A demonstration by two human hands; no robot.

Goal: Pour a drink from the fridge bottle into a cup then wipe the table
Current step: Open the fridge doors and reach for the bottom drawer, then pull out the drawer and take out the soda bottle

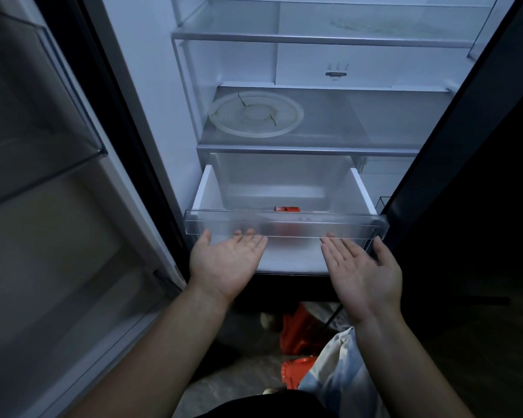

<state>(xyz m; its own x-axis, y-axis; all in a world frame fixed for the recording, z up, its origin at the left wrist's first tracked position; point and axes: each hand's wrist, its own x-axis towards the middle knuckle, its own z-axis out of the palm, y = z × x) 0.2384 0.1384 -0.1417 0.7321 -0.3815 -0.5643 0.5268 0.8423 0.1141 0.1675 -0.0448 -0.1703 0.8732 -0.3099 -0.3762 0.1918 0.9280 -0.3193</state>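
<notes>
Fridge is open and we've got the bottle (287, 210) lying in the pulled-out crisper drawer (284, 226), near its front edge: red label, blurred through the frosted front, writing unreadable. Left hand (225, 260) and right hand (361, 271) both released, palms up, fingertips under the drawer front.

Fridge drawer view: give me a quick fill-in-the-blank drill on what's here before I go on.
1. Both hands, left hand and right hand, are palm-up under the front of the ____.
2. The red-labelled item lies ____ the drawer.
3. The round plate sits on the shelf directly ____ the drawer.
4. Neither hand is ____ anything.

Missing words: drawer; inside; above; holding
</notes>
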